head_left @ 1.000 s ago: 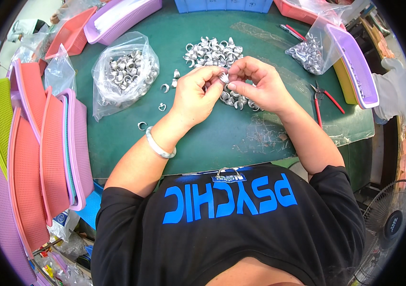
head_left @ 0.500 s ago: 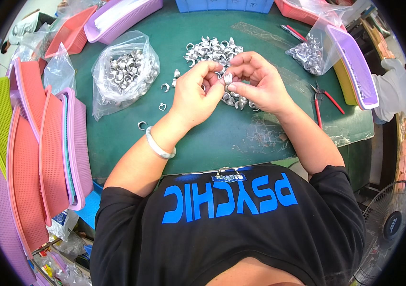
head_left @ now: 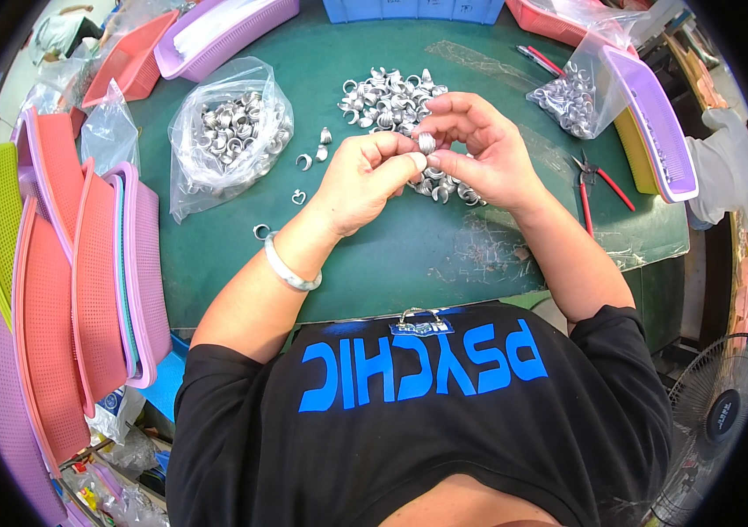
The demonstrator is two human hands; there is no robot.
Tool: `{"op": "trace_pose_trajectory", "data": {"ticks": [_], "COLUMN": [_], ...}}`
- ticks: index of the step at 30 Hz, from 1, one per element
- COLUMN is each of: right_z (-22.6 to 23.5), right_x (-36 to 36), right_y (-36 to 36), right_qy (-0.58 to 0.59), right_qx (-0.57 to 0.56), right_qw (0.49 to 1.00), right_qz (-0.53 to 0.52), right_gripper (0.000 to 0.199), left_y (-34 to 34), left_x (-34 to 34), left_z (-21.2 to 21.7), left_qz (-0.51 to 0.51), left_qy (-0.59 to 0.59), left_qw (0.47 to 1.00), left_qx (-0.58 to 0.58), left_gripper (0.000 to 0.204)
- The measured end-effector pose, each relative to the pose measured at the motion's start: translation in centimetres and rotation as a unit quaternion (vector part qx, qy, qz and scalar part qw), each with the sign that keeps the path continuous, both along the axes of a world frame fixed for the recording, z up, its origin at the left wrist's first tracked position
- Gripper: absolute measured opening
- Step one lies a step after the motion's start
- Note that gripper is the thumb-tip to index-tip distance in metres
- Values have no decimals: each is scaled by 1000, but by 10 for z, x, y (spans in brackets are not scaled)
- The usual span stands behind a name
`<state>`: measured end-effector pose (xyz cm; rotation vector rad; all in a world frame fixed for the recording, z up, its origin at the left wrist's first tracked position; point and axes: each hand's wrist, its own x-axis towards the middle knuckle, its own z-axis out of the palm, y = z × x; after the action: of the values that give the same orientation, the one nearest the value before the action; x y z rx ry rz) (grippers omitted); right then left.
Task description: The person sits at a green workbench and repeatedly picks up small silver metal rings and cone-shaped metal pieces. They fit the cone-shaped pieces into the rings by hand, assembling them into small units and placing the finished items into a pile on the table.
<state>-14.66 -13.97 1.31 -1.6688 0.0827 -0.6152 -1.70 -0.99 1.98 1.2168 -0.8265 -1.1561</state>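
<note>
Between the fingertips of both hands sits a ribbed silver ring (head_left: pixel 426 142). My left hand (head_left: pixel 367 180) pinches its near side with thumb and forefinger, while my right hand (head_left: pixel 486 158) grips it from the other side with thumb and forefinger, the other fingers curled. Beyond and under the hands lies a loose pile of silver rings (head_left: pixel 391 95), partly hidden by them. To the left of my left hand are a few separate rings, one open ring (head_left: pixel 304 162) and a heart-shaped piece (head_left: pixel 298 197) among them. Another ring (head_left: pixel 261 231) lies near my left wrist.
An open clear bag of rings (head_left: pixel 233 132) lies on the green table (head_left: pixel 374 263) at left. Red-handled pliers (head_left: pixel 598 180), another bag of rings (head_left: pixel 567 97) and a purple basket (head_left: pixel 655 123) are at right. Stacked baskets (head_left: pixel 49 307) crowd the left; a fan (head_left: pixel 716 422) stands lower right.
My left fingers have straightened and shifted slightly, the thumb now pointing at the ring. The ring has turned and moved a little to the right and away from me.
</note>
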Motion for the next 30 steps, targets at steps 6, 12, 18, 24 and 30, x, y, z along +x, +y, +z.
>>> {"op": "trace_pose_trajectory", "data": {"ticks": [6, 12, 18, 24, 30], "right_z": [2, 2, -1, -1, 2], "right_x": [-2, -2, 0, 1, 0], "right_y": [-1, 0, 1, 3, 3], "right_qy": [2, -6, -38, -55, -69], "right_qx": [-14, -33, -65, -122, -180], "right_qw": [1000, 999, 997, 990, 980], "right_qz": [18, 10, -18, -44, -49], "right_gripper": [49, 50, 48, 49, 50], "left_y": [-1, -2, -1, -2, -1], "left_x": [2, 0, -1, 0, 2], "left_z": [-5, -7, -6, -6, -1], "left_qz": [-5, 7, 12, 2, -3], "left_qy": [6, -15, -10, -14, 22], "left_qw": [1000, 1000, 999, 999, 1000], "left_qx": [-7, -25, -30, -41, -19], "left_gripper": [16, 15, 13, 10, 15]}}
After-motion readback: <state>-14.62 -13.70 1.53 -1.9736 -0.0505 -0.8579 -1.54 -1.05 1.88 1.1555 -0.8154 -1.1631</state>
